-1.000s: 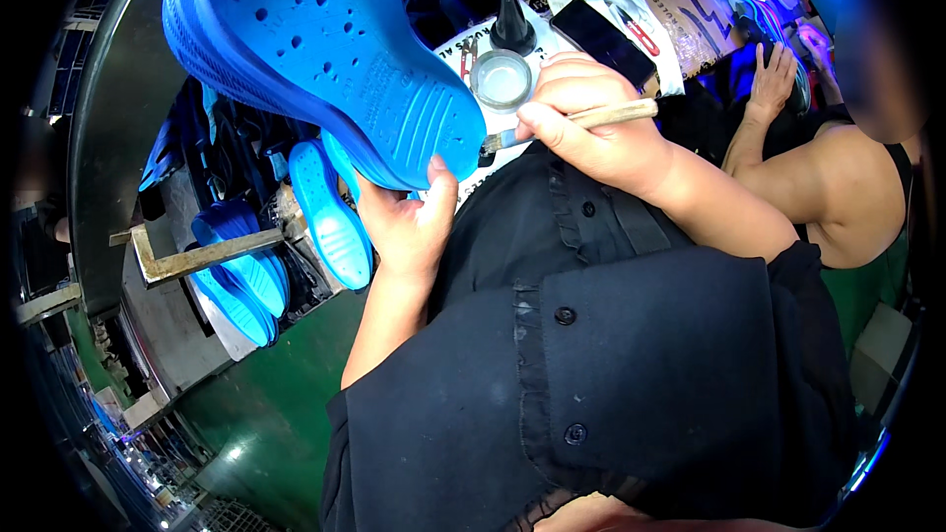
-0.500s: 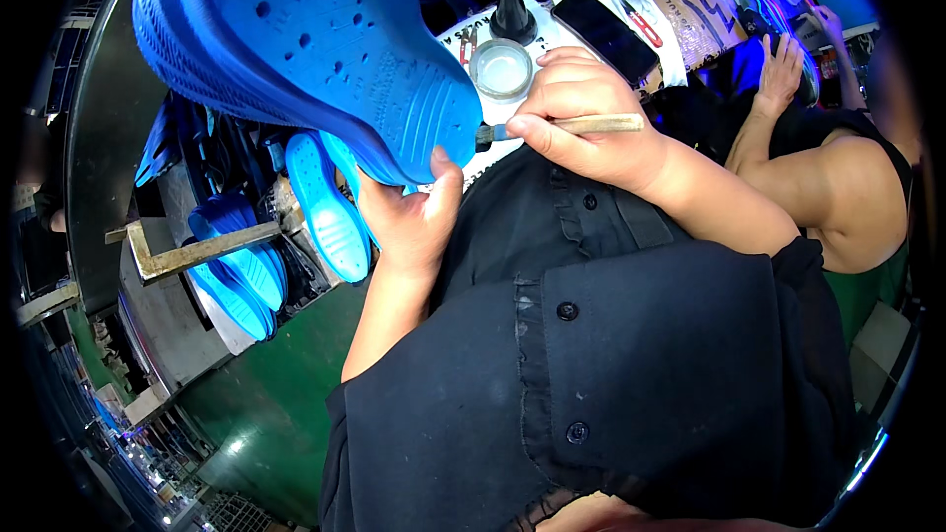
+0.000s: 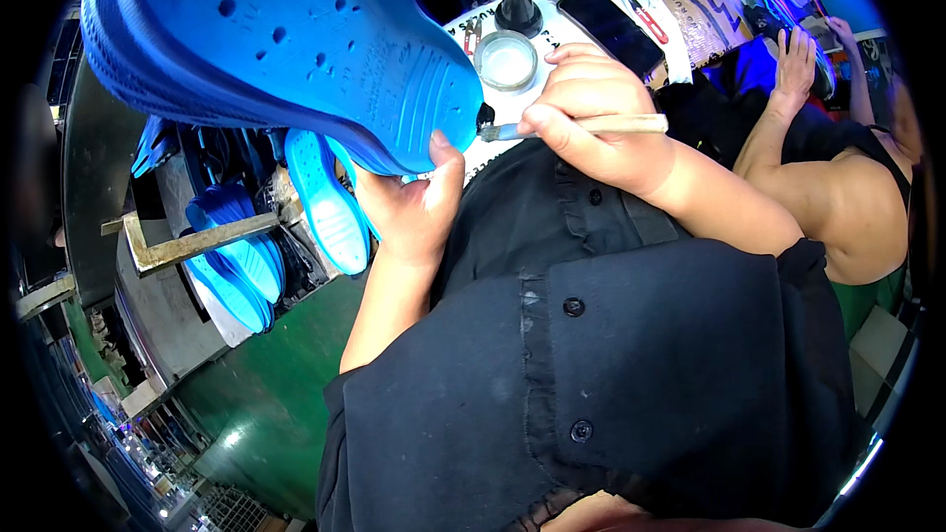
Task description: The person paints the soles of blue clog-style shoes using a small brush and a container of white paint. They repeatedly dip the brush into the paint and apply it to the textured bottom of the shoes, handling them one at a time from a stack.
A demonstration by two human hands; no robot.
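Observation:
A large blue shoe sole point(image 3: 305, 49), with round holes and a ribbed heel, fills the upper left. My left hand point(image 3: 409, 199) grips its heel end, thumb on the upper face, other fingers partly hidden beneath. In my right hand point(image 3: 601, 113) is a small brush with a pale wooden handle point(image 3: 636, 124), pinched between thumb and fingers. Its dark bristles are at the heel's edge; whether they touch is unclear. Just beyond the bristles stands a round glass jar point(image 3: 506, 61) with whitish contents. Behind the jar is a black cone-topped bottle point(image 3: 517, 5).
A black phone point(image 3: 611, 30) and a red-handled tool point(image 3: 647, 25) lie near cardboard point(image 3: 705, 10). More blue soles point(image 3: 325, 202) rest at left, some stacked point(image 3: 241, 256) behind a metal frame bar point(image 3: 197, 244). At right, a co-worker's hand point(image 3: 796, 69) is raised.
The sole has shifted left and slightly up, its toe end tilting. The brush has moved a little to the right with my right hand; both hands keep their holds.

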